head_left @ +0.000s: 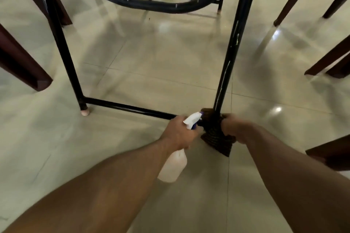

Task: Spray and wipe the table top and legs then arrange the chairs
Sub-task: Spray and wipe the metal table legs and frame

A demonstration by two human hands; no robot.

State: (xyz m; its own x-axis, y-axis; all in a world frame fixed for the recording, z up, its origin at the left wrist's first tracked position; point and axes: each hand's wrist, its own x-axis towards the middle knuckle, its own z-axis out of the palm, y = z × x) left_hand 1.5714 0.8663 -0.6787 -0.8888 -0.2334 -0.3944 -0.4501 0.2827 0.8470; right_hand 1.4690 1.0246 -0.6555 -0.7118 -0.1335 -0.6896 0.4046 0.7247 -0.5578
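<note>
Down near the tiled floor (151,58), the right hand (234,128) is closed around a dark cloth (216,139) that is wrapped about the foot of the counter's near right leg (230,53), a black metal post streaked with pale scuffs. A corner of the cloth hangs below the hand, close to the floor. The left hand (177,132) grips the neck of a white spray bottle (173,166), fingers curled round it; the bottle's nozzle points toward the cloth and nearly touches it, while its body angles back along the forearm. A low black crossbar (128,108) runs from the wrapped leg to the near left leg (60,43), which ends in a pale foot cap (84,112). Higher up a curved black hoop (151,4) joins the legs. Dark wooden chair legs (22,62) stand to the left, and more of them to the right (329,58), well apart from the hands.
</note>
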